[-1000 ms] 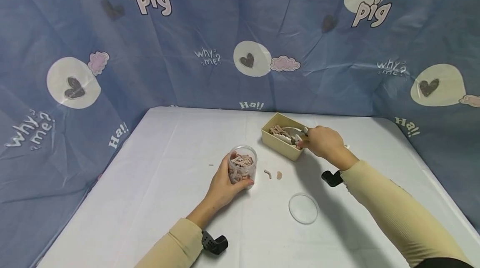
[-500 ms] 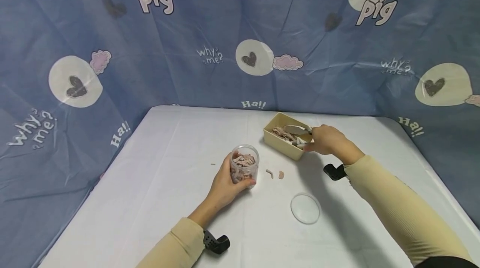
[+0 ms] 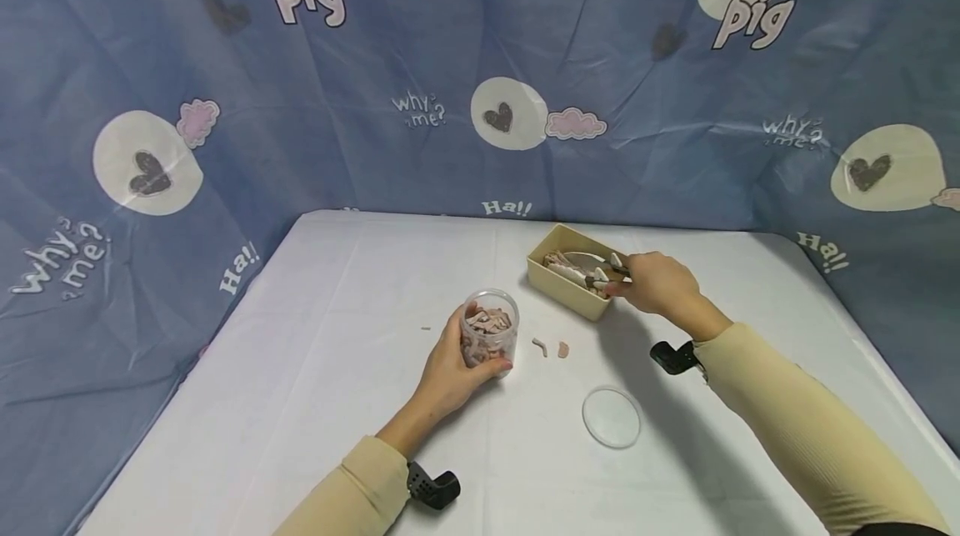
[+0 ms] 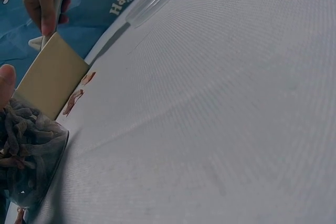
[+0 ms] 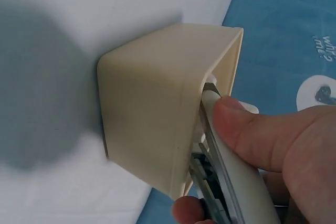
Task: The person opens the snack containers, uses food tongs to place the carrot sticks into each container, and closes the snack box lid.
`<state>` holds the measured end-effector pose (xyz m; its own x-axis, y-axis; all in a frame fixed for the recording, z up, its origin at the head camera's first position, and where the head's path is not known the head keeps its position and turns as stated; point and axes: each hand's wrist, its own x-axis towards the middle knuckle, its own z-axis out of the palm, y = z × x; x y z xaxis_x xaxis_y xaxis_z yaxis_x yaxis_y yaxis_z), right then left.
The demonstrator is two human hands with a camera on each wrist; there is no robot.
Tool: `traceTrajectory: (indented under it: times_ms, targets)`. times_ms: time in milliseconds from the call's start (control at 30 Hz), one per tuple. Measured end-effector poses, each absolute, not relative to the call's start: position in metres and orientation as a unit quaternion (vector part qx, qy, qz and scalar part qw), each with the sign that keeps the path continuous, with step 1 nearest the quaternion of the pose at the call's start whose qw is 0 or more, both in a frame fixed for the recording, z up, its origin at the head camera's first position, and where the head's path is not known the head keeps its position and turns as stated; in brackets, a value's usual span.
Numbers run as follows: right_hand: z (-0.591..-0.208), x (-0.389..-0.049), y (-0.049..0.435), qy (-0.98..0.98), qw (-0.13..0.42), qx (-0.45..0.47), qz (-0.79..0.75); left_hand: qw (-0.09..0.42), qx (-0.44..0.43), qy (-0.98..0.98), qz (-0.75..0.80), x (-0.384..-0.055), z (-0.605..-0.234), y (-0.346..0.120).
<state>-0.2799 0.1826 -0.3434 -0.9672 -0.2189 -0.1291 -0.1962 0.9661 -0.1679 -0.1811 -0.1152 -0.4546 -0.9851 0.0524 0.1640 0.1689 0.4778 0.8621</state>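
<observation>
In the head view my left hand [image 3: 444,382] grips a clear plastic jar [image 3: 480,361] that holds many pinkish-brown dried strips. Darker and close up, the same strips [image 4: 23,150] show through the jar wall in the left wrist view. My right hand [image 3: 662,284] holds a pair of tongs [image 5: 239,174] with pale grip pieces, thumb along one arm. The tongs reach down into a cream rectangular box [image 3: 561,290], over more strips [image 3: 557,259] inside it. From the right wrist the box wall [image 5: 142,98] hides the tong tips.
Two small loose pieces [image 3: 562,349] lie on the white cloth between jar and box. A round clear lid [image 3: 611,418] rests nearer the front, left of the right forearm. A blue printed curtain [image 3: 420,169] rises behind the table.
My right hand dips slightly and the tongs turn within the box, their arms standing apart over the strips. The left hand and jar stay in place; the whole head view shifts a little.
</observation>
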Motion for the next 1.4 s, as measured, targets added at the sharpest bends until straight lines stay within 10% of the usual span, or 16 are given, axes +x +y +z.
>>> traceTrajectory:
  times_ms: [1400]
  targets:
    - [-0.338,-0.249,0.212,0.962,-0.126,-0.153,-0.188,0.067,-0.078,-0.851,-0.515,-0.181,-0.455,-0.118]
